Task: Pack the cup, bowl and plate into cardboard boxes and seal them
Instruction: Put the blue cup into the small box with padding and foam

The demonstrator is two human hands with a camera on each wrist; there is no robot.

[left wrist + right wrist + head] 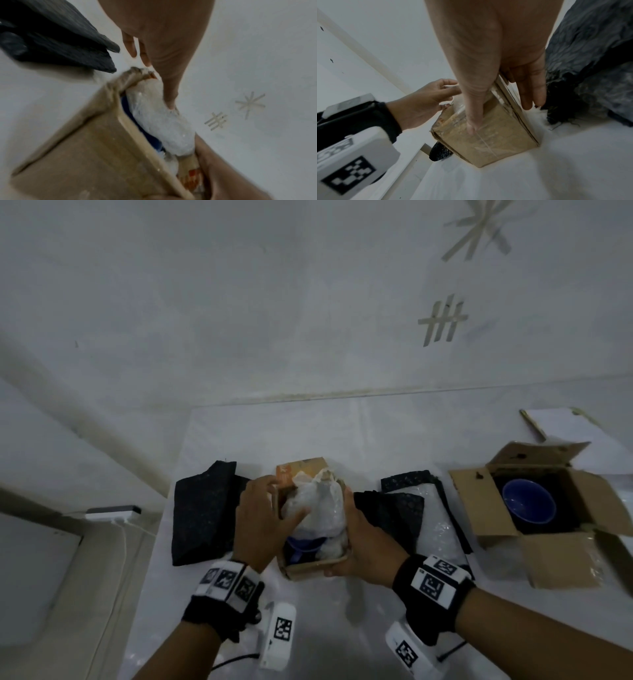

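Nearest, the right hand [363, 546] gripped the small cardboard box [310, 568] on the bench [342, 628], thumb across its near face and fingers [531, 93] flat down its right wall. The left hand [262, 517] reached over the box's left rim, its fingers pressing on the bubble wrap [322, 508] that bulged above the opening; whether they pinched it I could not tell. A blue piece, probably the cup [301, 544], showed low at the near end of the box. To do this step well, the wrap probably needed pushing down evenly until it sat below the rim, with the right hand steadying the box so it did not tip. Black foam sheets [202, 511] lay on either side. Farther right, the blue bowl [529, 501] sat in a larger open cardboard box [561, 556].
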